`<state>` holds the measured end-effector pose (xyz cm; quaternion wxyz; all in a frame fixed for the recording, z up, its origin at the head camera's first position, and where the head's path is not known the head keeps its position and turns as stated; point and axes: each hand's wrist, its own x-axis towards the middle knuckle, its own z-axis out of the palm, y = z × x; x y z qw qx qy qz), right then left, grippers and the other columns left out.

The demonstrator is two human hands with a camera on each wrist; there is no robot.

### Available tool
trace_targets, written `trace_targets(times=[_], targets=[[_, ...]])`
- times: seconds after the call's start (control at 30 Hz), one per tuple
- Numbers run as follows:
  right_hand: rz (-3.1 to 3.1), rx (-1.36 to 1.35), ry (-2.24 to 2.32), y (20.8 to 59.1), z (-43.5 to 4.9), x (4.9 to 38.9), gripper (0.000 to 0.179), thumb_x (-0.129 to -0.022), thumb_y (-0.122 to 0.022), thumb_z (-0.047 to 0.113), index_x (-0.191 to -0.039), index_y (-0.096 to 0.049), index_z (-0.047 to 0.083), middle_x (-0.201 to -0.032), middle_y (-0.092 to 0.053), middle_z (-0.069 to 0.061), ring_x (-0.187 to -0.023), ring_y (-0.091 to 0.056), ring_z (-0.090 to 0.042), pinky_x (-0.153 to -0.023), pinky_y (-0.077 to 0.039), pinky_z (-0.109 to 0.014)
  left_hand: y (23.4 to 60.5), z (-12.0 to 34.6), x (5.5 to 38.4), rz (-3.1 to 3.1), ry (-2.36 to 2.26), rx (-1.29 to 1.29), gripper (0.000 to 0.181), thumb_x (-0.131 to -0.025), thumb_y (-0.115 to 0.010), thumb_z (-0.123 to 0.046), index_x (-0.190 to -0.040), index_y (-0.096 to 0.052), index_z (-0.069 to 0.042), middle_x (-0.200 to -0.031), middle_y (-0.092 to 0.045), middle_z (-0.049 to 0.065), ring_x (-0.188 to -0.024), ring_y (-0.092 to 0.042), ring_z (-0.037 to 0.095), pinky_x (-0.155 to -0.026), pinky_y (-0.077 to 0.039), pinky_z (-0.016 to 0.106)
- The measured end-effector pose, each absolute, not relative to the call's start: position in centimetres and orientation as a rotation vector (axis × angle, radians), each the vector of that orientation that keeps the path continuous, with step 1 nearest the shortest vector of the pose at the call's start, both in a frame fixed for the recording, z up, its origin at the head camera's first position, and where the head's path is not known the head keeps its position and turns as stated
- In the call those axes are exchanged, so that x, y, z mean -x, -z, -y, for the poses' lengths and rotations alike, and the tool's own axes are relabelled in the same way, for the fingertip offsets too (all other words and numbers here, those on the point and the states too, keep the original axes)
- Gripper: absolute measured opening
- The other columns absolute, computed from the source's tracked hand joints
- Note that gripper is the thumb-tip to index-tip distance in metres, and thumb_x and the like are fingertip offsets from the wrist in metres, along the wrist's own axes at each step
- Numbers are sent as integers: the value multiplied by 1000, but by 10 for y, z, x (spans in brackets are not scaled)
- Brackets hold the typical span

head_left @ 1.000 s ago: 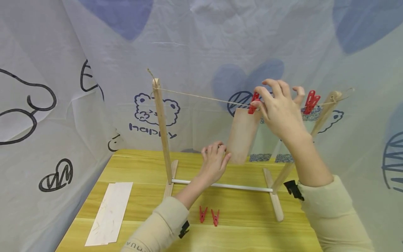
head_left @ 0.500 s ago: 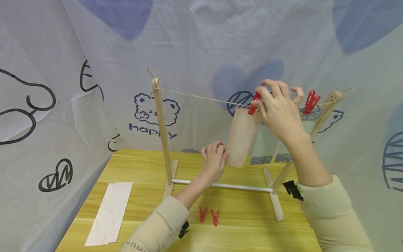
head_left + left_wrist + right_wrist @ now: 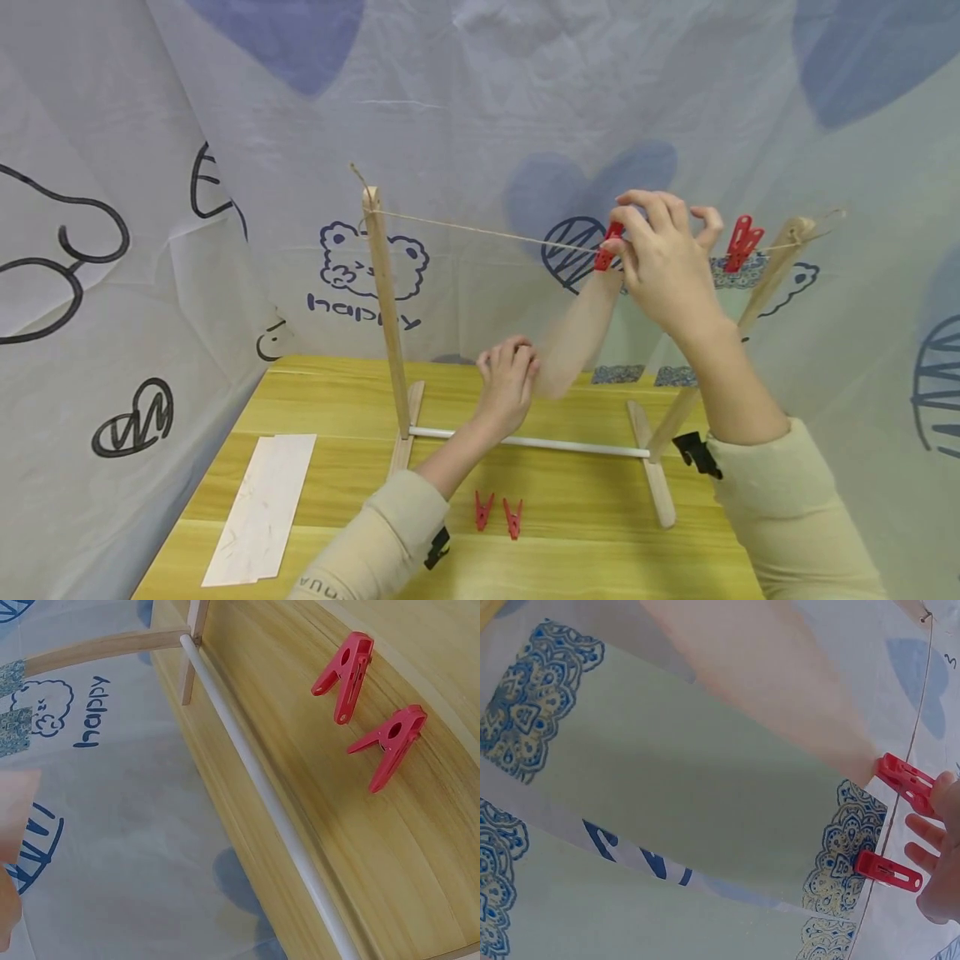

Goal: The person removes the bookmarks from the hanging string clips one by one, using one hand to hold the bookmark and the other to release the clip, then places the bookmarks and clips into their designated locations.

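Note:
My right hand [image 3: 667,267] pinches a red clothespin [image 3: 603,258] on the string between thumb and fingers. From that clothespin hangs a plain beige card [image 3: 581,337], twisted and blurred by motion. My left hand [image 3: 507,383] is beside the card's lower edge, fingers loosely bent; whether they touch it is hard to tell. In the right wrist view, the blurred beige card [image 3: 780,682] lies behind a pale green card [image 3: 682,772] with blue-and-gold ornament bands. Another red clothespin [image 3: 889,871] clips the green card at the string.
A wooden stand with a left post [image 3: 386,308], a right post [image 3: 772,275] and a white crossbar [image 3: 577,446] carries the string [image 3: 465,227]. Two red clothespins, one left [image 3: 483,510] and one right [image 3: 513,518], lie on the table [image 3: 600,550]. Pale cards [image 3: 262,508] lie at left.
The beige card has swung and twisted, now showing narrower and blurred. The left fingers have drawn slightly left from its edge. The right hand keeps its pinch on the clothespin.

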<state>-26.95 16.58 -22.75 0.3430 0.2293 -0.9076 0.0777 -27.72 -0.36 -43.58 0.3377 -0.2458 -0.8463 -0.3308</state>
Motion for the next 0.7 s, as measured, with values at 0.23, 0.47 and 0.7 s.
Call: trace_targets(times=[0.23, 0.47, 0.7], targets=[[2252, -623, -240, 231, -166, 273, 20, -92, -54, 22, -105, -57, 6, -126, -45, -9, -120, -33, -28, -97, -7, -53, 437, 4, 279, 2120, 861, 642, 17, -96, -41, -19, -90, -50, -5, -108, -46, 12, -99, -41, 29, -84, -22, 50], [2110, -648, -273, 233, -165, 275, 16, -90, -56, 18, -99, -59, 6, -123, -49, -11, -116, -36, -30, -94, -10, -54, 437, 7, 280, 2077, 871, 618, 32, -99, -28, -28, -91, -48, -6, -108, -46, 12, -98, -40, 29, -84, -21, 50], [2021, -650, -284, 233, -164, 277, 16, -92, -53, 19, -97, -60, 6, -121, -50, -11, -114, -39, -30, -93, -10, -54, 436, 10, 282, 2023, 877, 589, 32, -100, -27, -28, -90, -47, -5, -106, -46, 12, -95, -41, 29, -83, -21, 50]])
